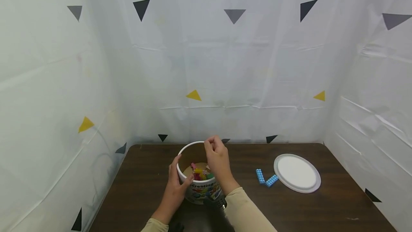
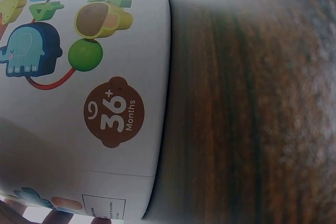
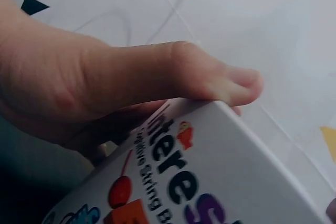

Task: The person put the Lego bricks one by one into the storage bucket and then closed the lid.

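Note:
A white bucket printed with colourful toy pictures stands on the table, its mouth open towards me. Inside lie several small coloured pieces, pink, yellow, red and green. My left hand holds the bucket's left side, thumb on the near rim and fingers around the outside. At the right rim, my right hand has curled fingers and grips the edge. In the right wrist view, the right thumb lies over the bucket's rim, while the other fingers are mostly hidden.
Two light blue studded bricks lie right of the bucket, beside a round white lid. The dark wooden table is bounded by white sheets with black, grey and yellow triangles. A dark object is partly visible near the bucket's front.

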`<state>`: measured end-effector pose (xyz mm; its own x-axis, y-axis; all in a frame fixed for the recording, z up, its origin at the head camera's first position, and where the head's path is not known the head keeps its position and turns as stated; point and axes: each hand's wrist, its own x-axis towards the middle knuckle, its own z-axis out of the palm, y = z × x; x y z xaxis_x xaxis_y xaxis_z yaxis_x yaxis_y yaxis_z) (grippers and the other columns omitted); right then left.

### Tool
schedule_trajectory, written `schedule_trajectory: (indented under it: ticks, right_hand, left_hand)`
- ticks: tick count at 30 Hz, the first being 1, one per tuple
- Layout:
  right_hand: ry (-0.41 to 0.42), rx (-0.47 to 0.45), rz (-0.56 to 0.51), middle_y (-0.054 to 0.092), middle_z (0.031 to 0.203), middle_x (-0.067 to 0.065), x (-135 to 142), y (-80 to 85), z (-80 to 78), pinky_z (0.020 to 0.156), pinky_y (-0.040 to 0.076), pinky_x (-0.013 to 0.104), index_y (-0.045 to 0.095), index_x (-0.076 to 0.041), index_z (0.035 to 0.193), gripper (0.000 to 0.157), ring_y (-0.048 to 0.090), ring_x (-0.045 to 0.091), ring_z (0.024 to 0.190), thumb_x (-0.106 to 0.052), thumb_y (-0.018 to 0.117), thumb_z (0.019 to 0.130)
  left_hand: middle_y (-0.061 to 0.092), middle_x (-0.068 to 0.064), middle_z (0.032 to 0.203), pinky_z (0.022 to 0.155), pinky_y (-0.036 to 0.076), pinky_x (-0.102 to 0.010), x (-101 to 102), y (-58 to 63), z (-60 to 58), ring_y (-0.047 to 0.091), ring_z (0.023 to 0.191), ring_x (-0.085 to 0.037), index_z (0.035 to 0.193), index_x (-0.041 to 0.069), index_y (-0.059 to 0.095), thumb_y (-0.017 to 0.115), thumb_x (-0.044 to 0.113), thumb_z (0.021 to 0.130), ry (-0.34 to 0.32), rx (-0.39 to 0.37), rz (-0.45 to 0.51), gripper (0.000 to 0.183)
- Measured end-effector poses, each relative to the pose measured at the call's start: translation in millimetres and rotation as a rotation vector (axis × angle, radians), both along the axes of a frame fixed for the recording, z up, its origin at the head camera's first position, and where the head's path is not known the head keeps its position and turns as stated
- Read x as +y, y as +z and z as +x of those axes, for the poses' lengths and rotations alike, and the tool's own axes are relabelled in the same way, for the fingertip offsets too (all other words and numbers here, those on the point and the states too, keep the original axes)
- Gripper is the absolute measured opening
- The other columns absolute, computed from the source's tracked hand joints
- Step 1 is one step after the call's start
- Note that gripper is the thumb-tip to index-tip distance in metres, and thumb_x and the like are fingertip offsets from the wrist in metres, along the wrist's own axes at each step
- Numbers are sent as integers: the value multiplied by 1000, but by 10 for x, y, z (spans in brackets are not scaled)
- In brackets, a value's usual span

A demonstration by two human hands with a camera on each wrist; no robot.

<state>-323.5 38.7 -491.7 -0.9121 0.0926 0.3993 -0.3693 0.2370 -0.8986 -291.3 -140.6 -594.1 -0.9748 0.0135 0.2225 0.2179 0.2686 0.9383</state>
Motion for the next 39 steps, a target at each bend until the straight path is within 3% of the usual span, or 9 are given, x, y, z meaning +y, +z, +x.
schedule_trajectory:
  ticks: [5,11,20,23,26,29,33,36,39]
  right_hand:
    - [2,92,32,43,64,0,-15,-27,43,49,33,26,65,-22,99,14,37,9,50,-23,60,112]
    - [0,254,234,41,61,-9,-49,-45,83,50,31,22,62,-21,96,14,33,2,52,-19,63,110]
    - [-146,520,427,48,60,-8,-62,-198,157,49,29,17,64,-17,96,8,33,0,52,-13,66,103]
    - [-197,610,573,52,61,-9,-6,-337,201,57,34,18,68,-18,93,6,38,1,55,-17,69,98]
    - [-175,671,637,58,66,-12,95,-470,260,72,39,26,69,-21,89,8,43,4,63,-20,71,96]
    - [-83,696,599,66,80,-10,211,-561,299,90,42,38,69,-20,88,12,53,9,78,-15,70,99]
    - [20,644,553,72,114,1,337,-710,372,119,36,56,74,-16,103,9,63,25,122,-8,70,100]
    - [61,553,534,61,151,12,433,-830,493,135,20,48,73,-15,130,32,43,40,154,-6,72,99]
    - [82,512,502,46,168,19,555,-863,589,136,17,30,64,-12,151,56,31,44,163,-1,75,97]
  left_hand:
    - [35,-16,161,106,52,-65,0,-17,0,52,139,-48,169,44,22,74,44,100,-1,18,0,86]
    - [36,-14,161,103,54,-61,-4,-12,-1,56,134,-47,171,39,23,74,42,100,-4,38,-3,87]
    - [35,-16,163,101,55,-56,3,-1,4,56,133,-47,170,39,24,74,43,100,-14,71,14,86]
    - [34,-18,163,100,56,-55,-2,-18,-10,56,134,-47,171,37,25,75,40,100,-13,76,21,86]
    - [35,-20,162,98,57,-54,-10,-24,-27,56,134,-48,170,34,27,75,39,100,-10,79,14,86]
    - [36,-22,162,98,57,-54,-17,-19,-45,56,134,-49,170,35,28,75,43,100,-13,87,6,85]
    - [37,-20,162,102,55,-58,-24,-16,-56,55,137,-48,169,38,27,75,45,99,-7,94,-12,85]
    - [38,-19,161,104,53,-62,-30,-16,-48,54,139,-48,170,35,28,75,42,99,0,97,-26,86]
    - [38,-20,161,106,50,-66,-43,-10,-39,53,140,-49,171,31,28,76,39,99,3,97,-23,87]
